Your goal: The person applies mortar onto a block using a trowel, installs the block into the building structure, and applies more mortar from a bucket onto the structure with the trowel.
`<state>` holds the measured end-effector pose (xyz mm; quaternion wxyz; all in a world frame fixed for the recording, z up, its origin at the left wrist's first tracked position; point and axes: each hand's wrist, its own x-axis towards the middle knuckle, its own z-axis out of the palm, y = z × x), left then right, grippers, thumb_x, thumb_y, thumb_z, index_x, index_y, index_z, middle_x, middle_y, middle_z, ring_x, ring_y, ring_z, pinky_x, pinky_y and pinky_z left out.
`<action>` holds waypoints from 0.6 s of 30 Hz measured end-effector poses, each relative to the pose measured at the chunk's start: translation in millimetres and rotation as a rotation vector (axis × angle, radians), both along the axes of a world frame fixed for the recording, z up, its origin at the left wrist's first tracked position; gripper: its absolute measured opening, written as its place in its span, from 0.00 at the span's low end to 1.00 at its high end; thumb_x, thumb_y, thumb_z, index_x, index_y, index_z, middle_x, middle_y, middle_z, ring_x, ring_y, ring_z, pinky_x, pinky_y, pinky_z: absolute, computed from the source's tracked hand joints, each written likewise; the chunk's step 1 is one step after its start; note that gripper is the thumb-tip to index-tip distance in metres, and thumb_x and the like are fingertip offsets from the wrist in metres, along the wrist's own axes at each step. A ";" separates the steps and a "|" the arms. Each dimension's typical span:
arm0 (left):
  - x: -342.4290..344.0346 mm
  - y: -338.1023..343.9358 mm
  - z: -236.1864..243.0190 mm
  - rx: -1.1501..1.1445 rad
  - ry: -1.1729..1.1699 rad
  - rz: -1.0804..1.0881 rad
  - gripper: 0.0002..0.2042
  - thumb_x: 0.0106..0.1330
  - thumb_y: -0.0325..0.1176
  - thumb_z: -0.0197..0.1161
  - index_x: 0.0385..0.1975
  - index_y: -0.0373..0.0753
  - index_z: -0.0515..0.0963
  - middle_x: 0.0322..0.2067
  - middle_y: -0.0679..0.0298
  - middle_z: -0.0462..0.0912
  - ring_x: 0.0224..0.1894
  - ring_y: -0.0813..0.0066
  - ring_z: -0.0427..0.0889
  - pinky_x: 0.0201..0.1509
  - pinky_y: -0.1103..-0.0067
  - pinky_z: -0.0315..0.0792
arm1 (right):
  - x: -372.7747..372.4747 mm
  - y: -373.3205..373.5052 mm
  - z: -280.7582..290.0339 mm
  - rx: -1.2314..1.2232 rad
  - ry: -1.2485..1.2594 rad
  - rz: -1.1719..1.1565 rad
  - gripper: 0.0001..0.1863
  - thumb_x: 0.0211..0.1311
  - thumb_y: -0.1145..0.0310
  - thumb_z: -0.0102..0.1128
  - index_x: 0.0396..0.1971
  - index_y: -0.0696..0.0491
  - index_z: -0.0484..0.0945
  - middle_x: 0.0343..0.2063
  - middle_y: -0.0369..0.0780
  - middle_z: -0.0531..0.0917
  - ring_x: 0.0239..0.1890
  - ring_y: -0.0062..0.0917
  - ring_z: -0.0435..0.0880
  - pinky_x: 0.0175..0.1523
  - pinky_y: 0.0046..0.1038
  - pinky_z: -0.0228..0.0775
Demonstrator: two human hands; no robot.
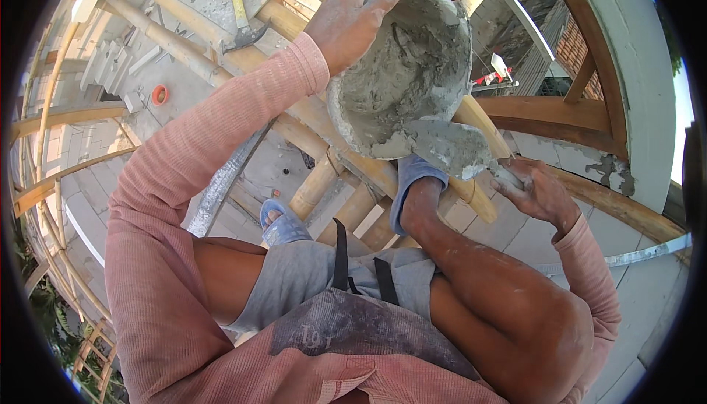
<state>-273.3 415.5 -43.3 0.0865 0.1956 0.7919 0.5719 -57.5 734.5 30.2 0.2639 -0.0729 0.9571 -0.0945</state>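
Observation:
My left hand [357, 17] is closed on the upper left rim of a grey bucket [339, 98], coated with mortar and holding wet grey mortar [403, 65] inside. The bucket is tilted toward me over bamboo poles. My right hand [534, 190] is closed round the handle of a mortar-smeared trowel [445, 146], whose blade lies across the bucket's lower right rim. My blue slippers [283, 223] show below, with my feet in them, one either side under the bucket.
Bamboo scaffolding [166, 32] spans beneath and left of me, with a yellow-handled hammer [239, 17] and, lower down, an orange bucket [160, 95]. A metal bar [221, 183] runs below my left arm. At right are a wooden window frame [560, 117] and a grey wall [637, 50].

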 end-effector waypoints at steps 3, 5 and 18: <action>2.7 0.6 -2.4 -0.001 0.034 0.009 0.26 0.75 0.53 0.48 0.57 0.36 0.75 0.48 0.50 0.82 0.52 0.54 0.81 0.61 0.69 0.70 | 6.0 -15.7 -12.3 -0.110 -0.158 -0.127 0.23 0.65 0.53 0.66 0.48 0.58 0.82 0.41 0.50 0.86 0.45 0.45 0.84 0.54 0.39 0.74; 5.0 0.9 -2.6 0.001 0.037 0.020 0.26 0.76 0.53 0.47 0.57 0.36 0.75 0.48 0.50 0.82 0.52 0.54 0.81 0.61 0.69 0.70 | 14.2 -24.0 -22.8 -0.247 -0.050 -0.102 0.22 0.65 0.56 0.66 0.47 0.60 0.81 0.40 0.51 0.85 0.42 0.46 0.84 0.51 0.39 0.75; 4.6 18.2 6.1 0.113 -0.118 0.045 0.26 0.76 0.53 0.49 0.56 0.33 0.74 0.46 0.52 0.82 0.51 0.60 0.79 0.60 0.71 0.70 | 37.4 -80.3 -73.5 -0.683 0.222 -0.437 0.20 0.68 0.60 0.65 0.48 0.63 0.79 0.29 0.45 0.82 0.28 0.28 0.80 0.36 0.29 0.72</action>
